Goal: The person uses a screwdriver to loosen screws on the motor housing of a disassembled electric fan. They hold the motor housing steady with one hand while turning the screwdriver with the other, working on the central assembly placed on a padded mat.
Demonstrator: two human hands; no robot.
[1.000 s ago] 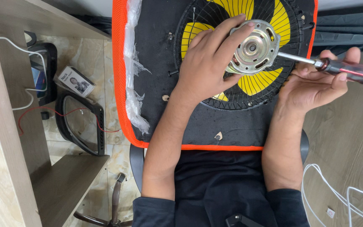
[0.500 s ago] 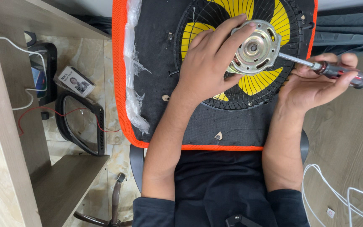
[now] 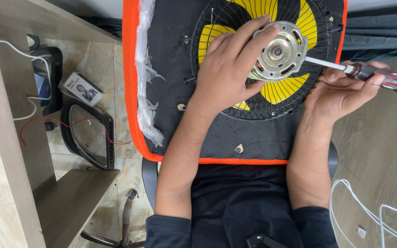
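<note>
Two bare forearms run up from our dark sleeves over a black panel with an orange mesh edge, resting across our lap. Our left hand lies on the black wire fan guard, fingers curled round the left side of the round metal fan motor, gripping it. Motor sits on the guard, over the yellow blades. Our right hand is just right of the guard, fingers closed on the dark red-striped handle of a screwdriver; its shaft points left, tip touching the motor's right edge. Torn clear plastic film hangs along the panel's left side. Left on the floor: a black oval frame with a red wire, a small box. Right, white cables on the wooden tabletop.
</note>
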